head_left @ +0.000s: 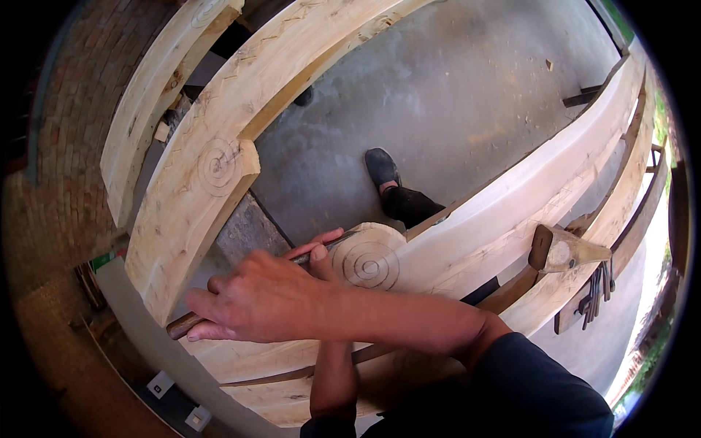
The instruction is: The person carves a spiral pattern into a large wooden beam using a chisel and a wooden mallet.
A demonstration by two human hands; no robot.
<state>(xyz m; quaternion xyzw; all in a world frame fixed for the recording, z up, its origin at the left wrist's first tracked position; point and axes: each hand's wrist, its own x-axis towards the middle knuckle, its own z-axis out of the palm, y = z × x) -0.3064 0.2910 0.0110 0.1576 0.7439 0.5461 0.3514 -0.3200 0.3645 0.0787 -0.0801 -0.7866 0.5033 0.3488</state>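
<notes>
My right arm crosses over my left. My right hand [252, 299] is closed around the brown wooden handle [184, 325] of a chisel, near its lower left end. Farther along the tool, the fingers and thumb of my left hand [321, 252] pinch its metal blade; most of that hand is hidden behind my right forearm. The blade's tip [350, 234] meets the rounded end of a pale curved beam [467, 255]. Pencilled concentric rings [370, 264] mark that end, just right of my left fingers.
Another curved beam [219, 109] with similar rings and a stepped notch lies to the left. A wooden mallet-like block [562, 250] rests on a beam at right, beside several thin metal tools [599, 292]. A shoed foot [382, 168] stands on the grey floor [467, 95] between beams.
</notes>
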